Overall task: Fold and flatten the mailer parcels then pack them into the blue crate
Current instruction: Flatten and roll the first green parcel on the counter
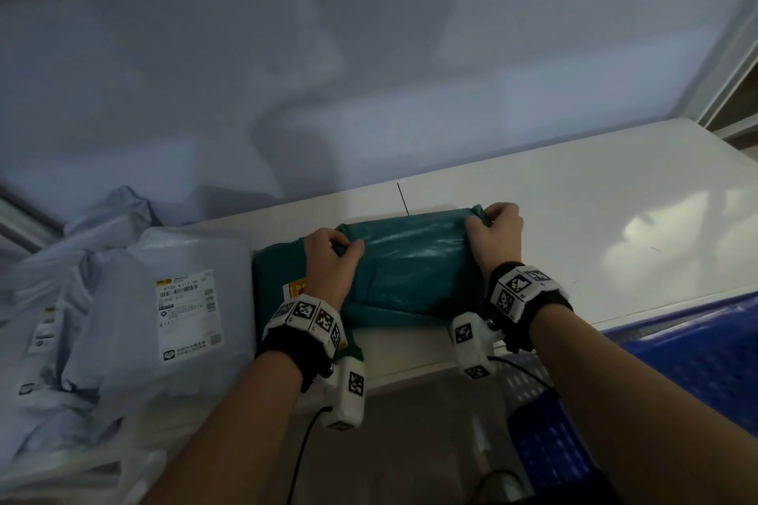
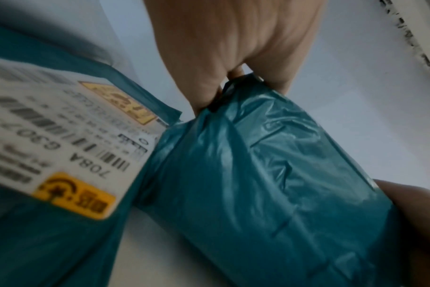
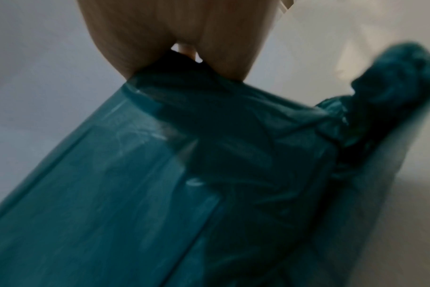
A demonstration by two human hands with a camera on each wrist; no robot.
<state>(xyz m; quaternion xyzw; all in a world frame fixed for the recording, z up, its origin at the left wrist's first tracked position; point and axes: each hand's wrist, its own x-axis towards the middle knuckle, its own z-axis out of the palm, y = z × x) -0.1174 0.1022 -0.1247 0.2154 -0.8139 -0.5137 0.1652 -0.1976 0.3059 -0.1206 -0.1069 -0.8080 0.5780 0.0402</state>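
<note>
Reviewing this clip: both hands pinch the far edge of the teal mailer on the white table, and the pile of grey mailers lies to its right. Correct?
Not quite. The grey mailers lie to the left of the teal mailer, as the head view shows. The rest holds: the left hand and right hand both pinch its far edge on the white table.

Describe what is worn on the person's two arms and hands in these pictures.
Both forearms are bare, with no sleeves or gloves. The left hand and right hand each have a black wrist strap carrying white blocks printed with black square tags. A white camera housing with more tags hangs below each wrist, and a thin black cable trails from each one.
</note>
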